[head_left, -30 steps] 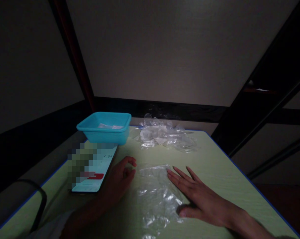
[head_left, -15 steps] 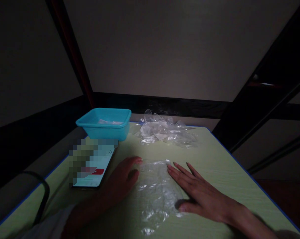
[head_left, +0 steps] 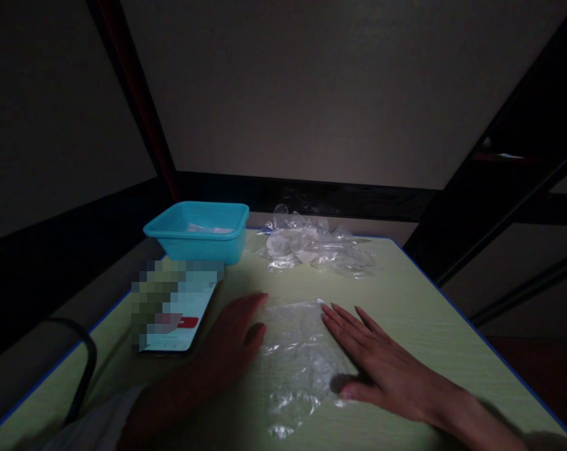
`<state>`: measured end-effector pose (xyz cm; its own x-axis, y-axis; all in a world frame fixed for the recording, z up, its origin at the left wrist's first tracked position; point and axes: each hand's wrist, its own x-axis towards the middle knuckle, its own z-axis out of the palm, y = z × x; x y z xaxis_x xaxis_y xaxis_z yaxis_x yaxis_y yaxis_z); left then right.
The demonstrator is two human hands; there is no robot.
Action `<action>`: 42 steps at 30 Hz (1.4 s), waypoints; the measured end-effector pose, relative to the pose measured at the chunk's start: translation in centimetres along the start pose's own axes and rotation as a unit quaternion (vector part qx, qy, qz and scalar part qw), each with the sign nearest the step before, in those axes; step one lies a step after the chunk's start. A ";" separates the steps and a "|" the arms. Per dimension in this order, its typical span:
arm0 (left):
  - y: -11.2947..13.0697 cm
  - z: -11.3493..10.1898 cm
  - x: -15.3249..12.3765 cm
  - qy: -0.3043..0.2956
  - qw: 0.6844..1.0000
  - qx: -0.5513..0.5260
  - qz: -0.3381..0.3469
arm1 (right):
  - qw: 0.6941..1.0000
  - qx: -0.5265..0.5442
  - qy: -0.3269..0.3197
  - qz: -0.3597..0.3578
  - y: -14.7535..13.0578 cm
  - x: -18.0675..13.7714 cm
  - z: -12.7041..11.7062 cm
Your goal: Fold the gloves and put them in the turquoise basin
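Observation:
A thin clear plastic bag or sheet [head_left: 298, 354] lies flat and wrinkled on the pale green table [head_left: 415, 294]. At its left edge is my left hand [head_left: 234, 338], thumb and fingers apart, the fingertips touching or very close to the plastic. My right hand [head_left: 377, 360] rests on the right side with fingers stretched out, thumb and fingertips on the plastic's edge. Neither hand grips anything. Beyond them lies a crumpled heap of clear plastic [head_left: 316, 247] with whitish pieces, which looks like disposable gloves.
A turquoise basin [head_left: 203, 244] with something pale inside stands at the back left. In front of it lies a phone [head_left: 180, 332] with a lit screen, partly pixelated. A dark cable [head_left: 88, 357] curves at the left edge. A wall [head_left: 302, 94] rises behind the table.
My right hand has shifted very slightly to the right along the plastic. Left-hand fingers look a little straighter. The plastic stays flat in nearly the same place.

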<state>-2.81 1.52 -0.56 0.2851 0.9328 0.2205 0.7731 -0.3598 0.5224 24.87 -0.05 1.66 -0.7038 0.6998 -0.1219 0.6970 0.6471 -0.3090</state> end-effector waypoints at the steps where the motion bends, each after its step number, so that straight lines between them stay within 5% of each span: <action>1: 0.0 0.1 -0.1 0.001 1.000 -0.004 0.001 | 1.000 -0.003 0.002 0.002 0.0 0.2 -0.1; 8: 0.6 0.6 -0.7 0.014 0.997 -0.029 0.066 | 0.998 -0.023 0.066 -0.003 0.5 2.1 -0.4; 21: 0.2 0.5 -0.6 -0.001 0.999 -0.025 0.021 | 0.998 -0.023 0.043 0.035 0.5 2.2 -0.2; 25: 0.8 -0.2 -1.1 0.008 0.989 -0.065 0.131 | 0.996 -0.004 0.083 -0.020 0.5 1.7 -0.6; 30: 2.1 -2.0 -1.9 -0.147 0.945 -0.115 0.270 | 0.986 0.036 0.097 -0.131 0.0 0.6 -1.5; 35: 2.6 -2.6 -1.8 -0.187 0.944 -0.115 0.246 | 0.978 0.022 0.099 -0.184 -0.7 -0.2 -2.0; 42: 2.5 -2.2 -1.9 -0.131 0.962 -0.099 0.217 | 0.981 -0.063 0.080 -0.164 -2.3 -1.6 -2.1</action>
<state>-2.68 -1.18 2.09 0.7102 0.6576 0.2511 0.4330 -0.6894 0.5807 24.65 -2.02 4.58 -0.8696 0.4793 0.1184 0.4546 0.8710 -0.1863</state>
